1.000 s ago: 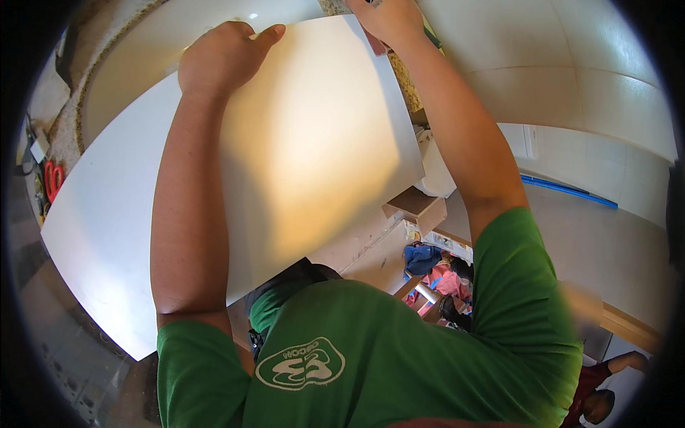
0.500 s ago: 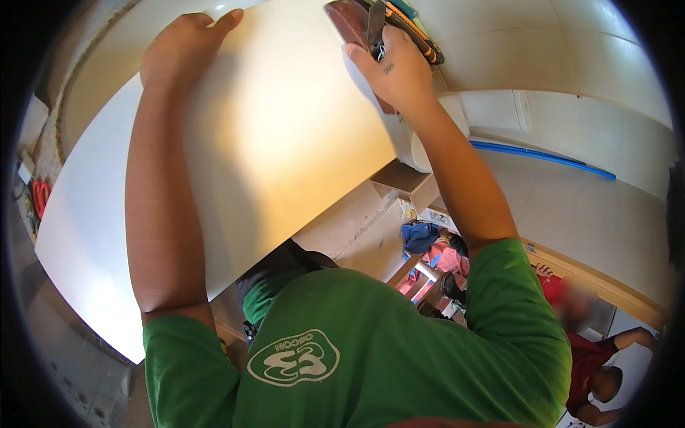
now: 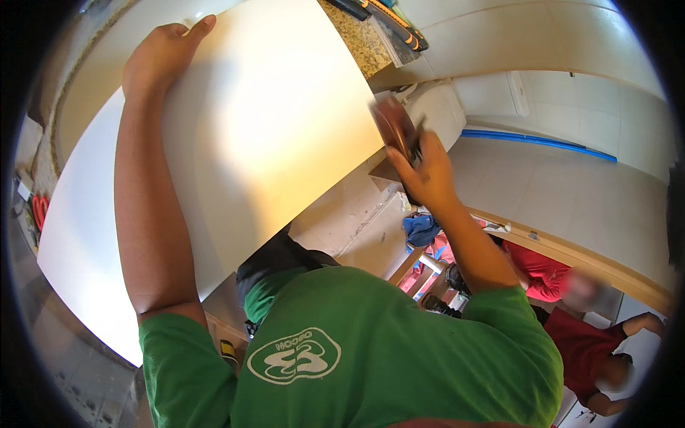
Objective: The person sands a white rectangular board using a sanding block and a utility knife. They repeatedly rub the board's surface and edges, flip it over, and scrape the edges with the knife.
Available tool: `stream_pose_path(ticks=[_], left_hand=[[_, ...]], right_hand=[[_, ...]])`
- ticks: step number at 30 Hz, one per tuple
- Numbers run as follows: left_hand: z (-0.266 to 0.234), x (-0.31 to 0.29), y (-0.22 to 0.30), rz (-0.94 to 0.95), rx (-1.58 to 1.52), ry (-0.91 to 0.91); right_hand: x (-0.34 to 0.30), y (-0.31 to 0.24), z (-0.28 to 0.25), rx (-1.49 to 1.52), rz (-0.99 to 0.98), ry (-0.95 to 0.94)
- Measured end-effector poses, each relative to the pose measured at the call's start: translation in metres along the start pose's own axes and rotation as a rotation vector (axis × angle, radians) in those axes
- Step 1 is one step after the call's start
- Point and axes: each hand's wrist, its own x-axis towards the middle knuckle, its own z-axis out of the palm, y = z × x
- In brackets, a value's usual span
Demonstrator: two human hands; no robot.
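A large white board (image 3: 235,128) leans across in front of me, its right edge running down to a near corner. My left hand (image 3: 158,60) grips the board's far left edge, thumb lying over the top and fingers mostly hidden behind it. In my right hand (image 3: 428,175) is a reddish-brown wooden hand plane (image 3: 394,125), with a dark blade piece sticking up from it. The plane is smeared by motion at the board's right edge, close to the near corner; whether it touches is unclear.
An orange-and-black utility knife (image 3: 399,27) lies on the speckled stone counter (image 3: 354,39) beyond the board. Blue strips (image 3: 539,141) rest along the right wall. Red-handled pliers or shears (image 3: 40,209) sit at the left. Two people in red shirts (image 3: 574,342) are at the lower right.
My right hand has drawn the hand plane toward me along the board's right edge, uncovering the counter and knife. My left hand and the board have shifted slightly left in the picture.
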Motion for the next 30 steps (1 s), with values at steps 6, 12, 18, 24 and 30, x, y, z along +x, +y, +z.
stream_pose_path(ticks=[6,12,18,24,30], left_hand=[[0.007,0.002,-0.002,0.013,0.011,0.083],[0.003,0.004,-0.001,0.008,0.034,-0.006],[0.002,0.004,0.002,0.006,0.056,0.019],[0.000,0.003,0.004,0.000,0.040,-0.003],[0.002,0.003,0.004,-0.005,0.015,0.024]], right_hand=[[-0.033,0.026,-0.028,0.469,0.341,0.205],[-0.021,0.019,-0.022,1.159,0.500,0.164],[-0.023,0.006,0.002,1.722,0.558,-0.036],[-0.028,-0.008,0.005,1.721,0.603,-0.001],[-0.024,-0.021,-0.008,1.731,0.662,0.002]])
